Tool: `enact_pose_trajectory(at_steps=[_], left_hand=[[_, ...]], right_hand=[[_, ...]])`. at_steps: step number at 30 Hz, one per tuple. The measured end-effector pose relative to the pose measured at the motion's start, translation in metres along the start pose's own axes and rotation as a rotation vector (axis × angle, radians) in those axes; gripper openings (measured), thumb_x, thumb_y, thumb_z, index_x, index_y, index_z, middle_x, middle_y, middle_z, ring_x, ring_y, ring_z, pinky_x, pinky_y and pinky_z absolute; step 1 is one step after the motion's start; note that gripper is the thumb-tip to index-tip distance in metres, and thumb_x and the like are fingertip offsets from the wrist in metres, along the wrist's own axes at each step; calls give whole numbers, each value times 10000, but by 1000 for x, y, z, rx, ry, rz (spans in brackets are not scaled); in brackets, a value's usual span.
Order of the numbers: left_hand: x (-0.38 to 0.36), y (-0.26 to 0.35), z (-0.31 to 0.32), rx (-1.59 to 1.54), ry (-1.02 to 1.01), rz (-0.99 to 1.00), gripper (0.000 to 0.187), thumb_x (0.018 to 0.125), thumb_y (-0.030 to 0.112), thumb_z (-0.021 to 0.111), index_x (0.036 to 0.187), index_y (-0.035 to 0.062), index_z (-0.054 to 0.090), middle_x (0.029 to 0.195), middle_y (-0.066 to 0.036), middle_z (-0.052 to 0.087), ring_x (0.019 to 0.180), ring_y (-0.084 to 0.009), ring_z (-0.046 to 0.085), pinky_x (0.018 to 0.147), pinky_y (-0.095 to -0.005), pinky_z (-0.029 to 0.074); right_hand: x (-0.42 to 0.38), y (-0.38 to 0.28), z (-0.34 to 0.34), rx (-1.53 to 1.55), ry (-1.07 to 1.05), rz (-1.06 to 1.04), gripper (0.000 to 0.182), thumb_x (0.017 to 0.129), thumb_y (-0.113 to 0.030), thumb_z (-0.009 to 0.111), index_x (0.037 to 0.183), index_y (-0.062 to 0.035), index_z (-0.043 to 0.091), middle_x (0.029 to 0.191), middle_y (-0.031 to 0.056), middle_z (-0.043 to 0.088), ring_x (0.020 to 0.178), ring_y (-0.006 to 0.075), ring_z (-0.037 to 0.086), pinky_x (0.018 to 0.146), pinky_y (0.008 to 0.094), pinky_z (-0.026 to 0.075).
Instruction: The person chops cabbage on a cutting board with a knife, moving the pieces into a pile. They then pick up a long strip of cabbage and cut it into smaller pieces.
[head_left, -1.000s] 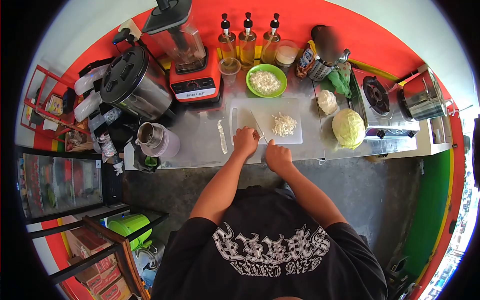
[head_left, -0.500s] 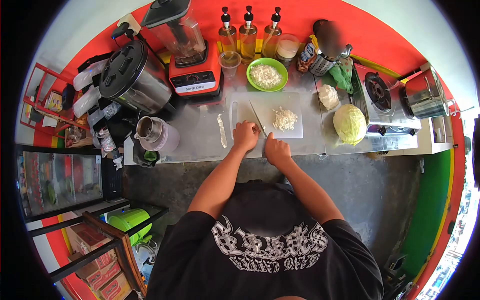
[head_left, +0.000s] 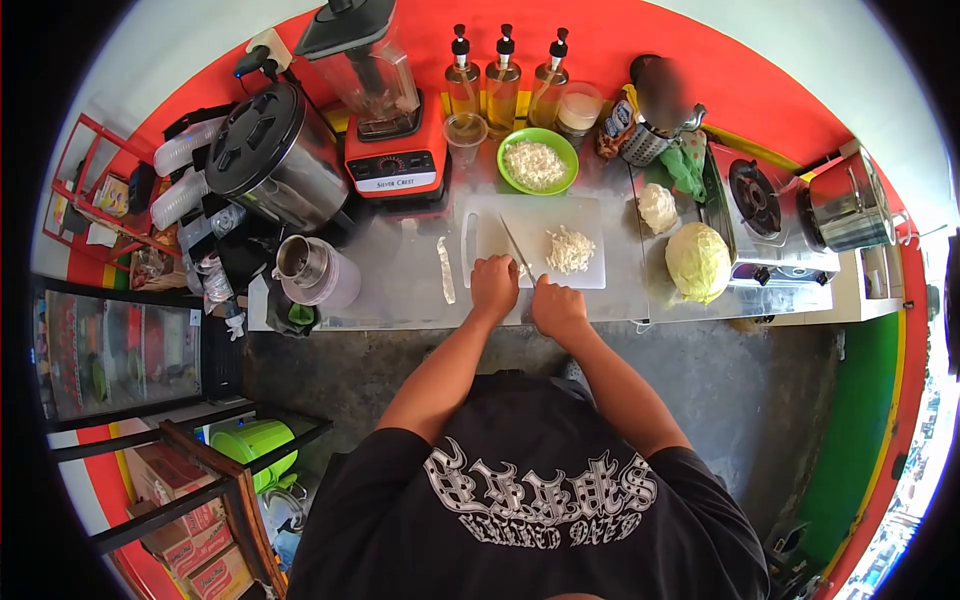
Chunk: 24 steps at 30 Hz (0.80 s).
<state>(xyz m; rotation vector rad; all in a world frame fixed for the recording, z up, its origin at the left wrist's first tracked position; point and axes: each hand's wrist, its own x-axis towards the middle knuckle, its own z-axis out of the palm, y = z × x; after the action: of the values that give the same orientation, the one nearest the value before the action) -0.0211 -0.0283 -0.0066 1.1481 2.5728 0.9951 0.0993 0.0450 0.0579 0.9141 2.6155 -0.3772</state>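
i have the right hand (head_left: 559, 310) in view at the near edge of the worktop (head_left: 400, 305), its fingers closed around the handle of a knife (head_left: 515, 242). the blade runs from that hand up and leftward over the white cutting board (head_left: 582, 214), its tip pointing away from the body. just left of the blade i see the left hand (head_left: 495, 290), fingers curled in and bunched near the board's front edge; a small pale bit shows at its fingertips, but i cannot tell whether it is gripped. on the right part of the board, apart from the left hand, i make out a loose heap of chopped white pieces (head_left: 570, 252). beyond the board's far edge is a green bowl (head_left: 503, 178) holding more finely cut white food (head_left: 534, 165). to the board's right i see a whole pale cabbage (head_left: 699, 263), with a crumpled white lump (head_left: 657, 208) just behind it; to its left a thin pale strip (head_left: 446, 270) lies on the bare metal. farther back i can see a red blender (head_left: 397, 165), three pump bottles (head_left: 502, 88) in a row and, off to the right, a gas stove (head_left: 755, 200).
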Motion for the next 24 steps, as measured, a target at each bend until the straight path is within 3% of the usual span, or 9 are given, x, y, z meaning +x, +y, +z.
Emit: enact_pose_trajectory(at_steps=[11, 24], left_hand=[[-2, -1, 3, -46, 48, -13, 85, 811, 131, 726, 861, 63, 710, 877, -106, 714, 893, -350, 632, 816, -470, 511], [-4, 14, -12, -47, 1, -68, 111, 830, 169, 676, 826, 68, 722, 891, -124, 704, 847, -361, 677, 731, -474, 546]], right_hand=[[3, -5, 5, 16, -5, 8, 231, 927, -127, 561, 1115, -4, 508, 995, 222, 737, 942, 372, 736, 821, 456, 576], [2, -8, 17, 29, -1, 24, 216, 941, -138, 527, 1106, -1, 505, 976, 220, 739, 928, 369, 738, 813, 463, 577]])
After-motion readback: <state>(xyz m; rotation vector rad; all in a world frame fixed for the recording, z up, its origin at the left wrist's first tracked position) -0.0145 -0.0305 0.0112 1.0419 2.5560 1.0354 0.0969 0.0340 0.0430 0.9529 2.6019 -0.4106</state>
